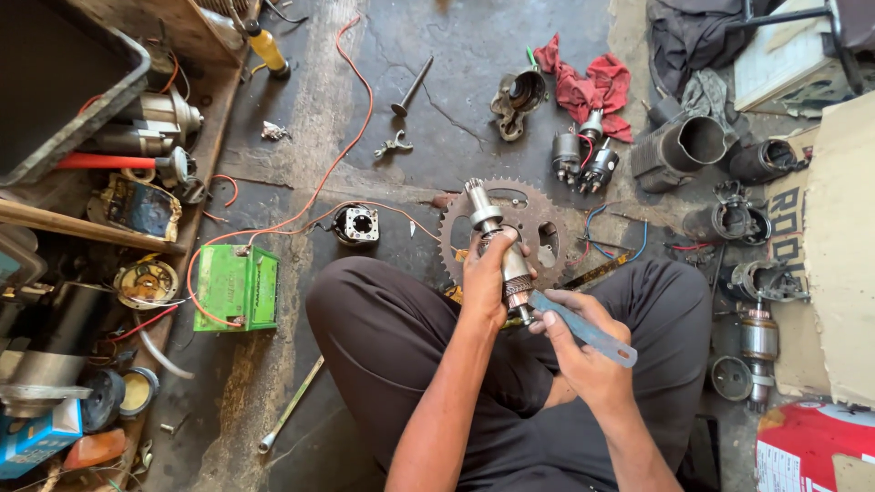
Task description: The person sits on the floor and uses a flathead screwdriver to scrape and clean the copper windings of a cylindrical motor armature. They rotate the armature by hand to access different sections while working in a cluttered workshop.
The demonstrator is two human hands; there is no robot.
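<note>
Both hands work on one part above the person's crossed legs. The left hand [486, 278] is closed around the body of a starter armature shaft [499, 251], a cylindrical metal piece with a toothed pinion at its far end. Its long axis runs from the lower right, near the person, up and slightly left, away from the body, so the pinion end points toward the large sprocket [510, 228] lying flat on the floor behind it.

The right hand [583, 351] is closed on a flat blue-grey metal strip [583, 330], held by its near half. The strip's far tip meets the near, lower end of the shaft, just below the left hand's fingers; whether it touches metal or only the fingers cannot be told. The strip lies across the shaft's axis, slanting down to the right.

A green battery [237, 287] with orange wire [314, 187] sits on the floor well to the left.
</note>
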